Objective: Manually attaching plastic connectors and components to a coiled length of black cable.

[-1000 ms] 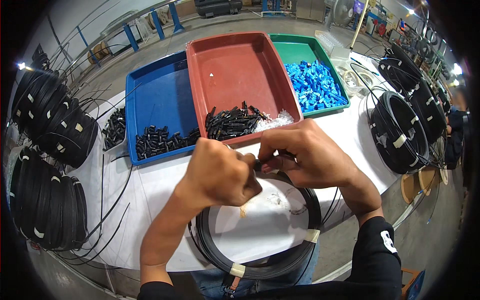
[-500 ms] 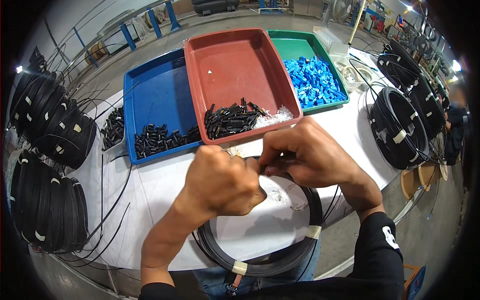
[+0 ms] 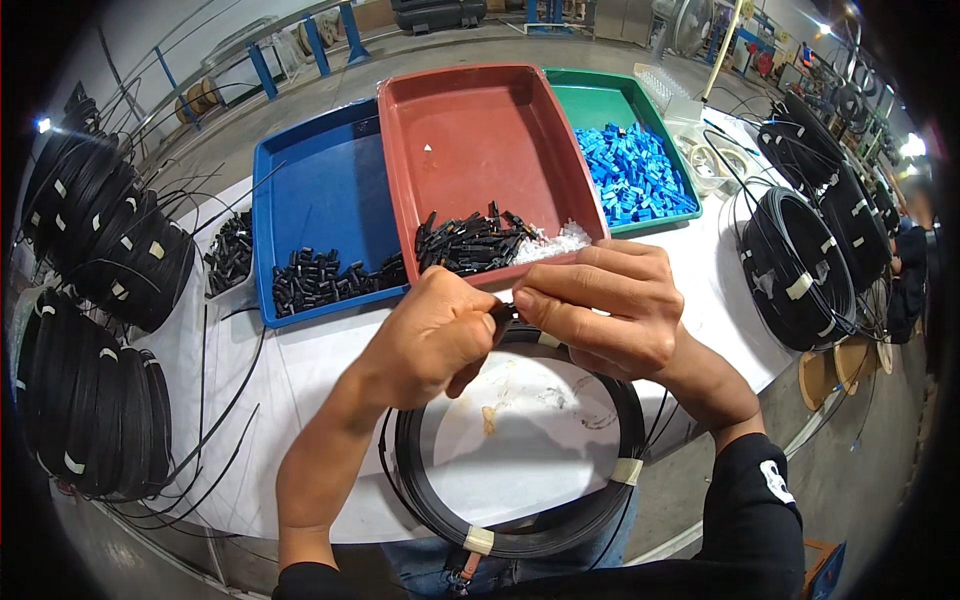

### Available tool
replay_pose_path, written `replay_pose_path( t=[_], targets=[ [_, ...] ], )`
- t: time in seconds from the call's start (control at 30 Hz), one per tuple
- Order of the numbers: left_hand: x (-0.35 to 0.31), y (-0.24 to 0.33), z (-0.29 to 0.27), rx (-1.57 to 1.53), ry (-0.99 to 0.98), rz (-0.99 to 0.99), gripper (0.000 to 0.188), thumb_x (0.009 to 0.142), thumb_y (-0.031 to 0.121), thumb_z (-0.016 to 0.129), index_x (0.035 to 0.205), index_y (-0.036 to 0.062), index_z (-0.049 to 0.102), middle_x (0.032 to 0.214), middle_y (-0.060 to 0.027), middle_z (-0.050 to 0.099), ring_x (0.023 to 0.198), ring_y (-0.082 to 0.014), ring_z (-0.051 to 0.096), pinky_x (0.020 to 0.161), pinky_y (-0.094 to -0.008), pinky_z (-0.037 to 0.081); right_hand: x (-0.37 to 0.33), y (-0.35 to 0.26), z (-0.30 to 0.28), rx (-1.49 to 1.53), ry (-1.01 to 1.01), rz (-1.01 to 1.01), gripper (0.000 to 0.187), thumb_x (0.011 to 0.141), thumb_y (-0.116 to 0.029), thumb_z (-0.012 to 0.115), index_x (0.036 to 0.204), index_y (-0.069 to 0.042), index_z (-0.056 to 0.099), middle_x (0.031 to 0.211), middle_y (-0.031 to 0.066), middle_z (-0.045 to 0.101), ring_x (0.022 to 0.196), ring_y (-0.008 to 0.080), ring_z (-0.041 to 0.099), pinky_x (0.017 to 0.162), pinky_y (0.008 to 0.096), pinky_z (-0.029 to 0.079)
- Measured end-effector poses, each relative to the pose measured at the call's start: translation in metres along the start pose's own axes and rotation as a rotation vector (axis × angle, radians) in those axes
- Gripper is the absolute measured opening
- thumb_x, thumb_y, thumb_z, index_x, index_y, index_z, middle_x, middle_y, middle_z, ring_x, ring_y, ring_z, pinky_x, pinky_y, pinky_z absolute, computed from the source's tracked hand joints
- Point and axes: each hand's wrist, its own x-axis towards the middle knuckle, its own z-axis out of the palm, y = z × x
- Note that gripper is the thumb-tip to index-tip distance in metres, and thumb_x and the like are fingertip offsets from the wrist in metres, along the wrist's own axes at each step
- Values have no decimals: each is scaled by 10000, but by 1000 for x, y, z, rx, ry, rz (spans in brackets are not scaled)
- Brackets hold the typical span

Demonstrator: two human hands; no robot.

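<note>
My left hand [image 3: 435, 335] is closed, its thumb and forefinger pinching a small black piece [image 3: 504, 312] above the table. From the other side my right hand [image 3: 605, 305] meets it, thumb and fingers pressed together on the same piece; much of it is covered by the fingers. Just below both hands lies a coil of black cable [image 3: 632, 420], bound with bands of cream tape [image 3: 479, 539]. It overhangs the near table edge. Beyond my hands, a red tray [image 3: 470, 140] holds slim black parts [image 3: 465, 240] and small white bits [image 3: 560, 242].
A blue tray [image 3: 320, 190] with short black parts stands at left, a green tray [image 3: 590, 95] with small blue pieces [image 3: 635, 170] at right. Stacked black cable coils [image 3: 90, 400] line the left side; more coils [image 3: 800, 260] lie at right. Loose cable ends stick out from the left coils.
My left hand has turned and opened its grip slightly, showing the black piece. My right hand has rotated so its fingers point left onto the piece. The cable coil stays in place.
</note>
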Motion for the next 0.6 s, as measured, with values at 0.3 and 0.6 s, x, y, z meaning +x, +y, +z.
replay_pose_path(
  t=[0.3,0.6],
  targets=[
    [1,-8,29,1508,168,550,199,590,252,612,490,88,563,447,-96,565,371,-220,562,428,-362,416,16,1,-18,641,-552,871,64,778,6,704,815,32,659,715,148,682,678,249,685,629,346,508],
    [2,-1,-12,948,179,403,243,676,208,573,516,26,565,449,-169,491,388,-317,532,417,-368,415,7,1,-8,481,-178,505,150,790,71,709,920,4,678,856,96,722,700,148,680,567,259,509]
  ],
)
